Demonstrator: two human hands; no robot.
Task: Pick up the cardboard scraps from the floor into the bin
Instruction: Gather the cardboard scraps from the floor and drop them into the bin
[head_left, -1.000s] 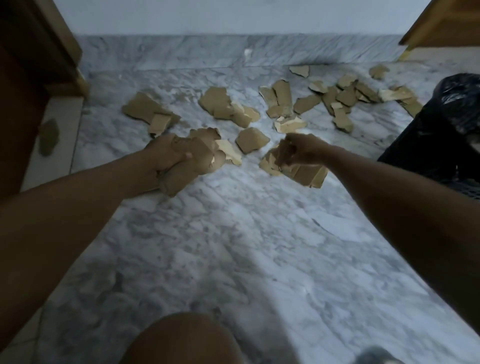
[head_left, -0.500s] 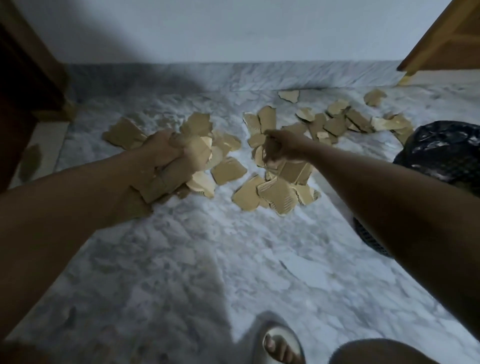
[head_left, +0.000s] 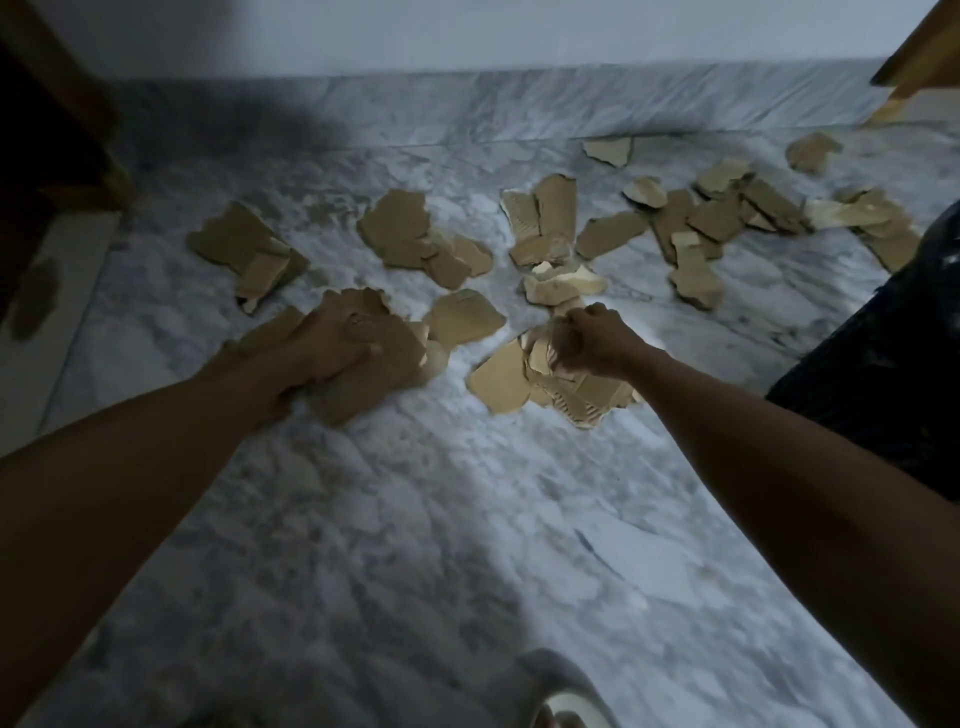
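Torn brown cardboard scraps (head_left: 711, 218) lie scattered over the far half of the marble floor (head_left: 415, 519). My left hand (head_left: 327, 343) is closed around a thick bundle of cardboard scraps (head_left: 363, 384), low over the floor at centre left. My right hand (head_left: 592, 340) grips another bunch of scraps (head_left: 540, 379) that fans out beneath it at centre. The bin (head_left: 893, 364), lined with a black bag, stands at the right edge, to the right of my right arm; only part of it shows.
A marble skirting and white wall run along the back. Dark wooden furniture (head_left: 47, 130) fills the top left, and a wooden edge (head_left: 924, 57) shows at the top right. One scrap (head_left: 34, 301) lies on the pale strip at far left. A sandal (head_left: 566, 696) sits at the bottom edge.
Both hands have stayed closed on their bundles. The view has shifted so that less of the bin shows, and my hands sit lower, nearer the floor.
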